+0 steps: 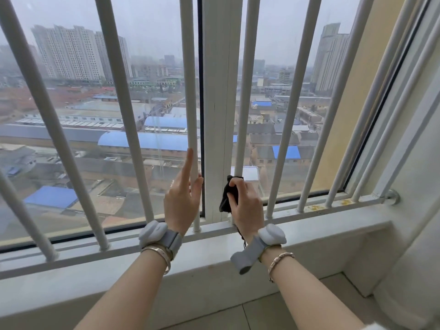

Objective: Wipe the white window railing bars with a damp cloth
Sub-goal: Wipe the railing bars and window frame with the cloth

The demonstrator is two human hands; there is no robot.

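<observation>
Two hands up at the railing, wrists nearest the camera, each strapped with a grey sensor band. Right hand grips a dark cloth, fingers curled round it, the wad pressed against the lower stretch of the bar directly in front of it. Left hand holds nothing: index finger straight and pointing up along the neighbouring bar, other fingers loosely bent at it; actual contact not resolvable. Between the hands stands the wide window frame post.

Long axis of the cloth-side bar: near-vertical, running up and away from the right hand, foot just below it at the bottom rail. Judgement: right hand is the working hand; next stroke lies upward along that axis. Further bars lie off to each side of the hands. Beyond the glass, city rooftops.
</observation>
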